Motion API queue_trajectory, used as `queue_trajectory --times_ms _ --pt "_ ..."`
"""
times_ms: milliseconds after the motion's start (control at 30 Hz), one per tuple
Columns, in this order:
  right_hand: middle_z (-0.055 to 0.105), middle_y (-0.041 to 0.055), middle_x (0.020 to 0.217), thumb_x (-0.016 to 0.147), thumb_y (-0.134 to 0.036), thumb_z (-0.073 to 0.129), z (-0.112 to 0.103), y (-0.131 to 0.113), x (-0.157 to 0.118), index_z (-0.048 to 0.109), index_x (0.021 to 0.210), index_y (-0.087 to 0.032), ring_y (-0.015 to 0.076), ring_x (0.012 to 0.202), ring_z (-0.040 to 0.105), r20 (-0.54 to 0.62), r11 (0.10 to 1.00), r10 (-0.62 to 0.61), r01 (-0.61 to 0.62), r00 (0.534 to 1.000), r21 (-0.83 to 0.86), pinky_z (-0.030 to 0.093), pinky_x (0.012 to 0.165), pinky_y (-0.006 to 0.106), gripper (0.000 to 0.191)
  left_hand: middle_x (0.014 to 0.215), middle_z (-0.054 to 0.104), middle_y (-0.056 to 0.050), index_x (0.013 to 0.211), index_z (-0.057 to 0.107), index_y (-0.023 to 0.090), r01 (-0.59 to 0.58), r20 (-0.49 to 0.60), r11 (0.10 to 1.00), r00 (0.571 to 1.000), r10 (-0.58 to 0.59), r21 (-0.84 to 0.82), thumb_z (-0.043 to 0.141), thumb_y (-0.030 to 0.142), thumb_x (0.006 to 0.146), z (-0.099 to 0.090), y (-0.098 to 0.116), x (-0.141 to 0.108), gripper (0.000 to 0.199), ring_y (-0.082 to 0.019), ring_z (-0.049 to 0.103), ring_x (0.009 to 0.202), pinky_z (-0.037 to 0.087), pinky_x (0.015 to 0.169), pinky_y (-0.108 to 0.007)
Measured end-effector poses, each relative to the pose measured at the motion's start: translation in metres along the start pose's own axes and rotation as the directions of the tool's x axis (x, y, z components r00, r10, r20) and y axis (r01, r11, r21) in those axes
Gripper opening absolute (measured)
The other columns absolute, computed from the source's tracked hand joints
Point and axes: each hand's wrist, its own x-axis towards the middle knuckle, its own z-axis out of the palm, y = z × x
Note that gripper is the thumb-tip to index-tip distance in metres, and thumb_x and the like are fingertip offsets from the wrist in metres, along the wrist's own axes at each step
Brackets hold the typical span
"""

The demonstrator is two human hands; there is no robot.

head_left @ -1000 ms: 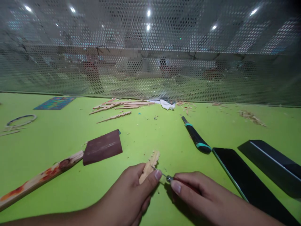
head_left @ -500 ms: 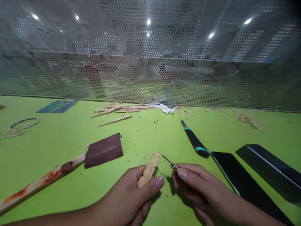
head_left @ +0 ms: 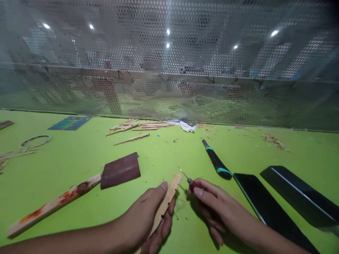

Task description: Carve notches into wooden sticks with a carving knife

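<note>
My left hand is closed around a flat strip of pale wood with a notched edge and small dark spots. The thumb lies along one side and the fingers curl beneath. Between the thumb and fingers of my right hand is an awl with a red handle and a thin metal shaft. Its point is just beyond the far end of the strip and seems apart from it. The palm hides most of the handle. Both hands are low over the green table.
Left lie brown sandpaper, a painted wooden stick and a ring. To the right are a black-and-teal knife, a phone and a dark case. Carved sticks and shavings lie before a perforated screen.
My left thumb has moved back along the strip's side, and more of the wood shows. The awl's tip has left the strip's end, and its red handle now shows. The view shifted slightly.
</note>
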Motion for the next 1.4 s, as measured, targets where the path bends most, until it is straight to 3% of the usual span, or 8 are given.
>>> queue_trajectory --times_ms 200,400,533,600,767,933,1200,1400 --pt "0.041 -0.0112 0.054 0.105 -0.059 0.048 0.01 -0.003 0.001 0.057 0.096 -0.021 0.0074 0.038 0.03 -0.082 0.999 -0.037 0.038 0.996 0.006 0.051 0.038 0.02 0.039 0.048 0.056 -0.001 0.085 0.063 0.015 -0.029 0.022 0.991 0.999 0.032 -0.13 0.023 0.053 0.106 0.0 0.005 0.001 0.059 -0.008 0.043 0.028 0.03 0.027 -0.012" --pt "0.048 -0.0071 0.058 0.106 -0.063 0.039 0.011 -0.011 -0.002 0.065 0.104 -0.019 0.0132 0.043 0.046 -0.185 0.963 -0.16 0.111 0.97 -0.247 0.05 0.042 0.026 0.05 0.052 0.055 0.001 0.089 0.067 0.012 -0.03 0.04 0.993 0.999 0.035 -0.111 0.031 0.039 0.102 -0.004 0.007 0.003 0.047 -0.009 0.045 0.029 0.034 0.026 -0.014" --pt "0.07 0.0064 0.088 0.104 -0.059 0.049 0.0 -0.018 -0.002 0.07 0.108 -0.021 0.0231 0.082 0.067 -0.235 0.805 -0.385 0.201 0.892 -0.559 0.056 0.075 0.036 0.044 0.056 0.055 0.001 0.087 0.066 0.014 -0.032 0.03 0.994 0.999 0.036 -0.101 0.036 0.039 0.102 -0.004 0.008 0.003 0.042 -0.008 0.046 0.031 0.037 0.027 -0.013" --pt "0.074 0.0118 0.109 0.103 -0.053 0.053 -0.006 -0.021 -0.001 0.071 0.112 -0.021 0.0293 0.104 0.067 -0.206 0.692 -0.472 0.216 0.857 -0.689 0.051 0.091 0.042 0.037 0.057 0.056 0.001 0.087 0.066 0.014 -0.035 0.029 0.995 0.999 0.038 -0.092 0.035 0.039 0.102 -0.004 0.008 0.003 0.042 -0.008 0.047 0.032 0.038 0.027 -0.014" --pt "0.074 0.0131 0.111 0.105 -0.042 0.047 -0.021 -0.025 0.003 0.072 0.104 -0.021 0.0309 0.104 0.066 -0.114 0.45 -0.581 0.201 0.806 -0.87 0.047 0.093 0.046 0.033 0.056 0.055 0.002 0.088 0.066 0.015 -0.052 0.022 0.996 0.998 0.054 -0.069 0.034 0.04 0.103 -0.003 0.008 0.004 0.043 -0.008 0.045 0.031 0.036 0.025 -0.014" --pt "0.069 0.0181 0.113 0.104 -0.037 0.046 -0.044 -0.026 0.014 0.07 0.109 -0.017 0.0354 0.109 0.061 -0.145 0.312 -0.659 0.093 0.738 -0.945 0.044 0.098 0.054 0.032 0.054 0.054 0.002 0.086 0.065 0.015 -0.068 0.011 0.997 0.998 0.068 -0.031 0.035 0.039 0.101 -0.002 0.008 0.004 0.041 -0.009 0.045 0.031 0.037 0.026 -0.015" --pt "0.07 0.0104 0.115 0.096 -0.045 0.068 -0.033 -0.02 0.014 0.073 0.105 -0.023 0.0306 0.109 0.061 0.063 0.163 -0.582 0.192 0.811 -0.968 0.042 0.098 0.048 0.024 0.052 0.051 0.003 0.085 0.064 0.015 -0.086 -0.032 0.994 0.996 0.089 0.064 0.038 0.042 0.099 0.005 0.011 0.0 0.041 -0.009 0.041 0.032 0.034 0.028 -0.015" --pt "0.067 0.0072 0.094 0.098 -0.037 0.066 -0.024 -0.016 0.01 0.06 0.089 -0.022 0.025 0.086 0.062 0.013 0.217 -0.562 0.163 0.827 -0.962 0.045 0.075 0.036 0.018 0.053 0.053 0.004 0.093 0.066 0.014 -0.125 -0.064 0.966 0.988 0.143 0.226 0.041 0.044 0.103 0.001 0.008 0.0 0.041 -0.007 0.035 0.031 0.027 0.029 -0.015"
